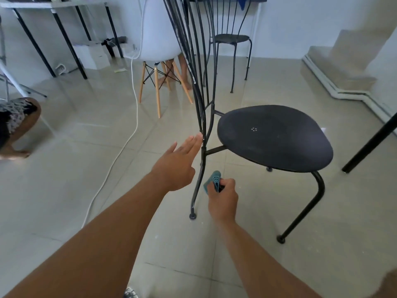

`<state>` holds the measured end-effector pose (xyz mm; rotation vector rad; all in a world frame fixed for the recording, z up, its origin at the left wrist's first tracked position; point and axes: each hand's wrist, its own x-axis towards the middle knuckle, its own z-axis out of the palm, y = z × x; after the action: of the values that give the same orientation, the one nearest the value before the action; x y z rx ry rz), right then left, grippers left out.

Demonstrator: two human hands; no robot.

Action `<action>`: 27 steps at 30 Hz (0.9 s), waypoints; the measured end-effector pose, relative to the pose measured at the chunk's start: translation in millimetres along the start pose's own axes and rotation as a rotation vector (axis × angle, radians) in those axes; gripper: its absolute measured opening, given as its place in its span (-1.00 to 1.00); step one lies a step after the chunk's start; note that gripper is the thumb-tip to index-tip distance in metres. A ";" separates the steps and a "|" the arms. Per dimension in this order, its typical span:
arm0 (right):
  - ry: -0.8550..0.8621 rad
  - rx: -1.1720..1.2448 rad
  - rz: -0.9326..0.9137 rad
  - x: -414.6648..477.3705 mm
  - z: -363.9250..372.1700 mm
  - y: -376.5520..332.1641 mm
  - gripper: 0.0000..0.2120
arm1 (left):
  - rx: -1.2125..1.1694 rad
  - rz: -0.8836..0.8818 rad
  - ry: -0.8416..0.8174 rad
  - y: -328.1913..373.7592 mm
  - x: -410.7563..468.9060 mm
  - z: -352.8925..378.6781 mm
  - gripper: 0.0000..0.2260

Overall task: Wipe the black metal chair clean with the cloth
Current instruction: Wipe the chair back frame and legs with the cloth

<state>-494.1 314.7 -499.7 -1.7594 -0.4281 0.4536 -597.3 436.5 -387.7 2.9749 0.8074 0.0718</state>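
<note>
The black metal chair (272, 136) stands on the tiled floor (86, 179) at about 1 o'clock from the wearer, its seat facing up and its tall wire back rising out of the top of the view. The right hand (222, 200) is at the lower rear frame, fingers closed around a bunched teal cloth (212, 181), which sits just beside the rear leg (197, 190), at or very near contact. The left hand (179, 161) is held flat with fingers spread and holding nothing, its fingertips touching or nearly touching the rear upright.

Progress, as a judgement: work appears to be on the lower rear leg and frame. The seat shows a faint grey dusty film and pale specks, so it does not look finished. White flecks remain on the back rods near 12 o'clock. The front legs show no clear sign either way. Most of the chair seems left to do.

Writing and brands: none can be read. A small ring of pale dots on the seat centre is not lettering. The box under the desk (53, 5) at 10 o'clock carries no mark that is legible.
</note>
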 end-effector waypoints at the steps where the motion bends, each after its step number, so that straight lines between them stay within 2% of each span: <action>1: 0.007 -0.001 0.007 2.9 3.6 1.2 -0.78 | 0.053 -0.001 -0.013 -0.8 -1.9 8.0 -0.16; 6: -0.041 -0.026 -0.025 20.7 22.0 6.7 -0.75 | 0.285 0.018 0.000 -6.0 -11.0 21.6 -0.25; 10: -0.146 -0.067 -0.030 22.5 28.0 21.9 -0.73 | 0.404 0.289 0.116 -15.0 -14.1 17.9 -0.34; 12: -0.186 -0.088 -0.050 27.3 27.5 26.1 -0.70 | 0.452 0.359 0.115 -20.0 -9.6 13.9 -0.27; 16: -0.260 -0.140 -0.079 29.9 26.9 31.7 -0.66 | 0.502 0.352 0.057 -27.3 -0.2 17.8 -0.10; 22: -0.140 0.039 -0.106 44.8 25.3 9.3 -0.75 | 0.526 0.389 0.072 -44.9 7.6 29.1 -0.06; 27: -0.110 0.006 -0.129 49.2 34.5 25.5 -0.67 | 0.494 0.393 0.048 -42.7 7.4 33.1 -0.03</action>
<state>-468.5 362.8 -535.6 -1.6943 -0.6136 0.4610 -610.4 475.6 -423.5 3.5703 0.2523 -0.0482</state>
